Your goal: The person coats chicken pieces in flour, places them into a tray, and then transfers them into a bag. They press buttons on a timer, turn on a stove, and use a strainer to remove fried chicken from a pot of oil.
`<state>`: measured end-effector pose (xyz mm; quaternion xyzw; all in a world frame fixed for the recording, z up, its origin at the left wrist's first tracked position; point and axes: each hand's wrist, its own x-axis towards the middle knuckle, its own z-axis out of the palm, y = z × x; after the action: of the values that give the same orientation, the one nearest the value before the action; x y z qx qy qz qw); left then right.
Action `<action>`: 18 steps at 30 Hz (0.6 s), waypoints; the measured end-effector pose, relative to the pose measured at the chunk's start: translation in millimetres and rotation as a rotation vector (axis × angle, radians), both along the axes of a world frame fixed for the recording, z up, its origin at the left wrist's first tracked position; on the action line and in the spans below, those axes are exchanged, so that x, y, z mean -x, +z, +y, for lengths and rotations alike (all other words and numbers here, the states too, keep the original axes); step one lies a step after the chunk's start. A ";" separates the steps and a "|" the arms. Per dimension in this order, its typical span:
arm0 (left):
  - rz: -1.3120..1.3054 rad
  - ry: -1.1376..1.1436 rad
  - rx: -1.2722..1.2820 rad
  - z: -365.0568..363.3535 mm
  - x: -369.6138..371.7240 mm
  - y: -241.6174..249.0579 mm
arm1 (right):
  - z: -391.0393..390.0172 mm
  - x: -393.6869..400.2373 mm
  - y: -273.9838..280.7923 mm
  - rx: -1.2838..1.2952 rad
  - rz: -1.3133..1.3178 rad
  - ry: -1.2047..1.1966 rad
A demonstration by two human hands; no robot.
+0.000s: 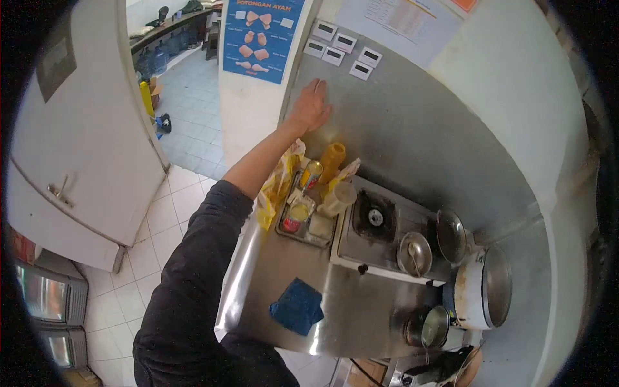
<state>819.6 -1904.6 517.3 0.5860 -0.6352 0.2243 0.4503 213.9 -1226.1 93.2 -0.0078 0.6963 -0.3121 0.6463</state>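
Observation:
My left hand (312, 108) reaches up to the grey metal wall panel (400, 122), its fingers stretched out and its back toward me. A black sleeve covers the arm up to the forearm. Just above and right of the fingers, several small white digital timers (345, 42) are fixed to the panel. Below the hand stand a yellow squeeze bottle (333, 157) and a yellow plastic bag (276, 187). A metal tray (303, 240) there holds opened cans (296, 217) and a clear container (338, 198). My right hand is out of view.
A folded blue cloth (296, 306) lies on the steel counter (258, 277). Right of the tray is a gas stove (375, 218) with a metal pan (414, 253). A large pot (471, 290) stands in the corner. At left, a white door (84, 142) is beside a doorway.

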 end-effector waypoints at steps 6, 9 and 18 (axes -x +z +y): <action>-0.276 0.070 -0.133 -30.4 -1.7 23.3 | -63.3 -25.9 10.9 -0.027 0.016 0.033; -0.268 0.087 -0.177 -43.1 -1.9 19.5 | -70.1 -32.3 14.4 -0.043 0.020 0.031; -0.250 0.174 -0.121 -63.0 -15.2 16.0 | -46.9 -18.1 30.7 -0.066 0.023 0.037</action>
<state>834.8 -1967.6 533.3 0.6324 -0.6454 0.2950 0.3107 232.1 -1273.1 123.9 -0.0026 0.7133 -0.2769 0.6438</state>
